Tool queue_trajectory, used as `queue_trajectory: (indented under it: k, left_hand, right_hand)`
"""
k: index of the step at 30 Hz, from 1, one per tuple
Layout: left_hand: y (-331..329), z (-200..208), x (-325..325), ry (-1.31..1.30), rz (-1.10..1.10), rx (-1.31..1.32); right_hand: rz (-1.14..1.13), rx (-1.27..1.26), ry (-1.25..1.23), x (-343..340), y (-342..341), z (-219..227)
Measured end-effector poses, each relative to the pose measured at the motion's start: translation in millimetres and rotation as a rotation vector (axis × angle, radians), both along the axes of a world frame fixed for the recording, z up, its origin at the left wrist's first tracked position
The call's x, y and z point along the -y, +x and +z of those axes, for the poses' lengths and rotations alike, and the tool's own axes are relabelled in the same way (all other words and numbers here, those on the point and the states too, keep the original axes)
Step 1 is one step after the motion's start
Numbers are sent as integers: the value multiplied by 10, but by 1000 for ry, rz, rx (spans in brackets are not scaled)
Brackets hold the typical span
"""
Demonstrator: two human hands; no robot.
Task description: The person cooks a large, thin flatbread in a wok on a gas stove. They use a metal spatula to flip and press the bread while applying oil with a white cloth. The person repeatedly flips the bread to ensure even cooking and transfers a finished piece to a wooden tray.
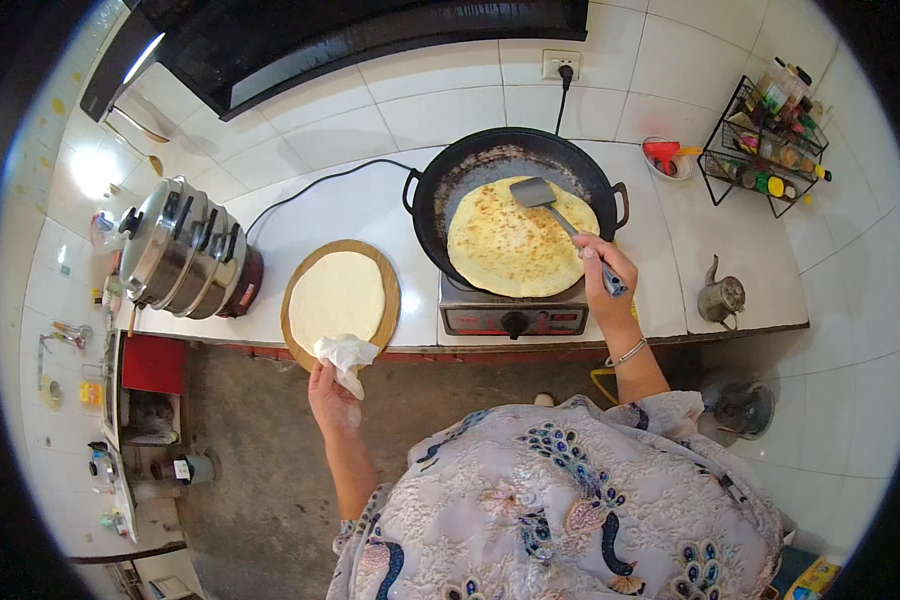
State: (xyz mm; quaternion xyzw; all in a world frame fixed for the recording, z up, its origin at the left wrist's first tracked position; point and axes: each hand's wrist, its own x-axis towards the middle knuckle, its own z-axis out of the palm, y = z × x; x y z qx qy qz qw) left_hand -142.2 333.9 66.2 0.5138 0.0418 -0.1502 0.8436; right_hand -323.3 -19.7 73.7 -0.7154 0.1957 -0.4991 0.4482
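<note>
A browned flatbread [500, 250] lies in a black two-handled wok [440, 165] on a cooker [470, 318]. My right hand [610, 270] is closed round the handle of a grey spatula [535, 192], whose blade rests on the flatbread's far part. To the left, a pale raw dough round [335, 295] lies on a round wooden board [391, 300] at the counter's front edge. My left hand [332, 398] pinches a crumpled white tissue [346, 360] over the board's near edge. The tissue overlaps the dough's near side.
A stacked steel steamer [185, 250] stands at the left. On the right are a small metal oil pot [720, 298], a white bowl [667, 160] with a red item, and a black rack [760, 150] of bottles. The cooker's cord [310, 178] runs across the counter.
</note>
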Motion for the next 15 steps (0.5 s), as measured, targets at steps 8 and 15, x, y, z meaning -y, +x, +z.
queue_trajectory:
  k: [8, 15]
  left_hand:
    - [-90, 2, -83, 17, -24, -11]
    - [-155, -16, 2, 14, -60, -3]
  right_hand:
    - [13, 3, -85, -18, -18, 14]
    - [21, 43, -162, -53, -36, -25]
